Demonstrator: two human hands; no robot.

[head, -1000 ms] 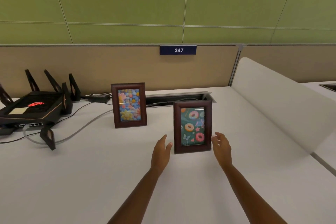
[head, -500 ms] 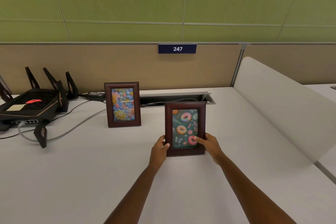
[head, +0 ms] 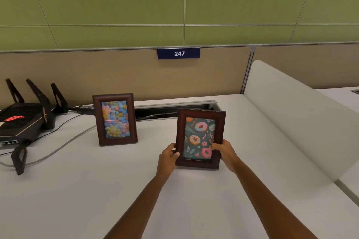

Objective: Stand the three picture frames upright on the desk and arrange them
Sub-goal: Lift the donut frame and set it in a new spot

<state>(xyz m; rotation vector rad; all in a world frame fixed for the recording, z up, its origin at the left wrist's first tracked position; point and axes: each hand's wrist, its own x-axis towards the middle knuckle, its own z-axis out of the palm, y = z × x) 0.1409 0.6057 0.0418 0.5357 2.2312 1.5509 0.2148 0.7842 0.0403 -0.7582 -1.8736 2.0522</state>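
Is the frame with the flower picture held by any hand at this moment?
No, the flower frame stands alone on the desk, while the left hand and right hand both grip the donut frame.

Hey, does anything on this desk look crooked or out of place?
The dark wooden doughnut-print picture frame, gripped by the left hand and right hand, sits slightly tilted. The matching flower-print frame stands upright.
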